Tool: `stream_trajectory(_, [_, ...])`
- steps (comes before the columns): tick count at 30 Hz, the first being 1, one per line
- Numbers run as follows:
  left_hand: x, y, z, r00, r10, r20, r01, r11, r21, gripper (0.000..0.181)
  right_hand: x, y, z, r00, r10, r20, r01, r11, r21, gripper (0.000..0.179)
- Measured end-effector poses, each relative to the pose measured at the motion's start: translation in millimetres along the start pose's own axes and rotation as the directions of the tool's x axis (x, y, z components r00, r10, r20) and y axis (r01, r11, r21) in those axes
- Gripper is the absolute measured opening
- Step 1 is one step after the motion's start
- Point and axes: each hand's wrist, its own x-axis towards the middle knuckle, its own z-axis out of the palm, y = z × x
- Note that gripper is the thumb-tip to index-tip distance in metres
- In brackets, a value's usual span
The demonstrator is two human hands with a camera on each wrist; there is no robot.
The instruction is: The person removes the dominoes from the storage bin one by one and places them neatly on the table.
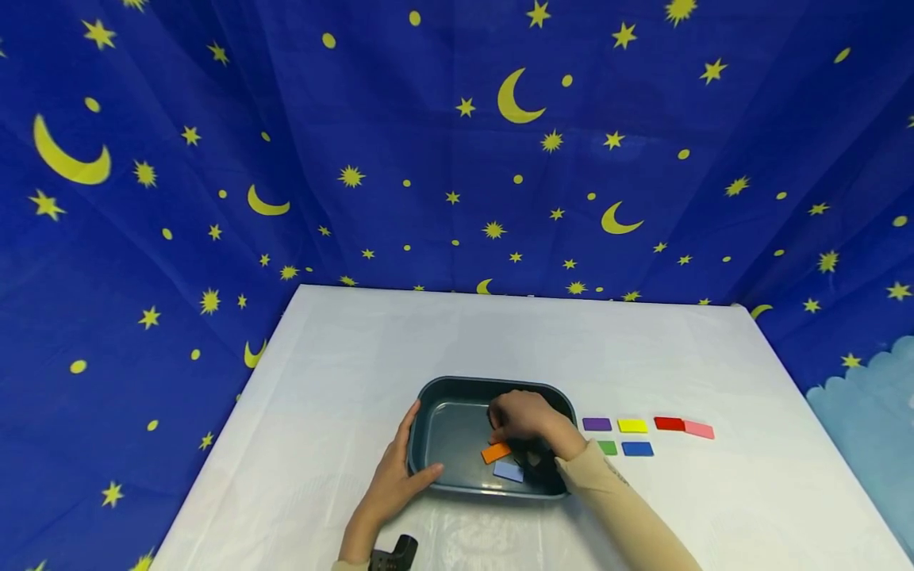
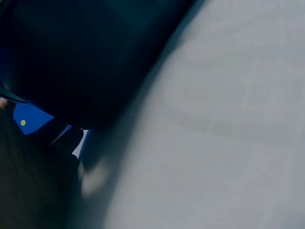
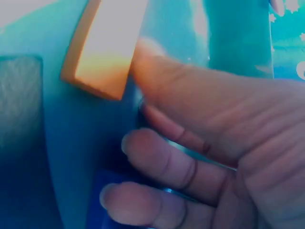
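Observation:
A dark blue-grey plastic basin (image 1: 457, 493) stands on the table. At its left near corner my left hand (image 1: 391, 472) holds it, fingers along the outer left side and thumb over the rim. My right hand (image 1: 527, 416) reaches down inside and pinches an orange block (image 1: 495, 453). In the right wrist view the thumb lies against one edge of the orange block (image 3: 102, 52), the index finger hidden behind it and the other fingers curled. Beside it in the basin is a pale blue block (image 1: 508, 472). Dark pieces under the right wrist are partly hidden.
Right of the basin lie flat blocks: purple (image 1: 597, 424), yellow (image 1: 632, 426), red (image 1: 669, 423), pink (image 1: 699, 429), green (image 1: 608, 447) and blue (image 1: 638, 449). The red and pink blocks meet end to end. A white cloth (image 1: 343, 357) covers the table; a blue starry curtain (image 1: 428, 143) surrounds it.

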Motion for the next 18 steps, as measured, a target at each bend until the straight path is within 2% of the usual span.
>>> stream_trajectory(5, [-0.7, -0.5, -0.4, 1.0, -0.005, 0.004, 0.005, 1.0, 0.012, 0.093, -1.8, 0.4, 1.0, 1.0, -0.005, 0.0, 0.005, 1.0, -0.004, 0.027])
stream_trajectory(13, [-1.2, 2.0, -1.9, 1.0, 0.0, -0.002, 0.0, 1.0, 0.024, 0.093, -7.3, 4.3, -1.9, 0.997, -0.039, 0.067, 0.027, 0.986, 0.164, 0.028])
stream_trajectory(18, [-0.4, 1.2, -1.6, 1.0, 0.011, -0.004, -0.011, 1.0, 0.024, 0.094, -8.2, 2.7, -0.5, 0.997, -0.042, 0.07, 0.029, 0.984, 0.173, 0.03])
